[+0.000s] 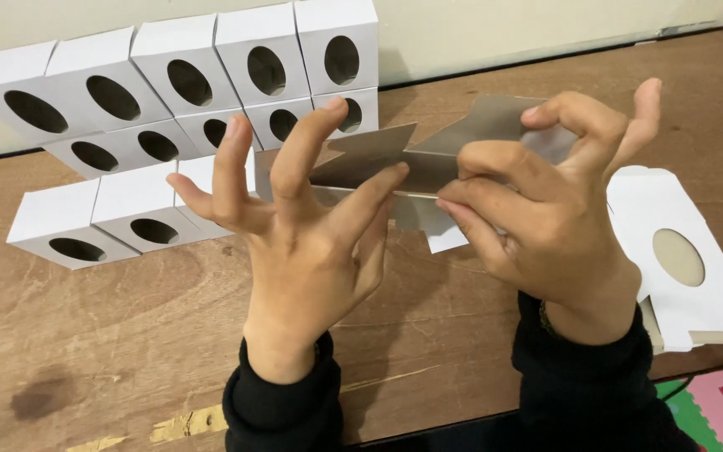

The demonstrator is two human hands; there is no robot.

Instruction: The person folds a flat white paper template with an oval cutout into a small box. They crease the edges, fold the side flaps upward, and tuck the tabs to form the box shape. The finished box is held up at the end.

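Cardboard sheet point(428, 167) is being pinched between my left hand point(311, 243) and right hand point(546, 209), both gripping it above the worktop point(127, 335), near stacked white boxes point(186, 92).

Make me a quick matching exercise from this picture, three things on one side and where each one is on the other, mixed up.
Things:
1. folded white boxes
2. flat box blank
3. grey card piece

Places:
A. lying flat on the table, at the right
B. held up between the left hand and right hand
C. stacked at the back left, by the wall

Pairs: 1-C, 2-A, 3-B
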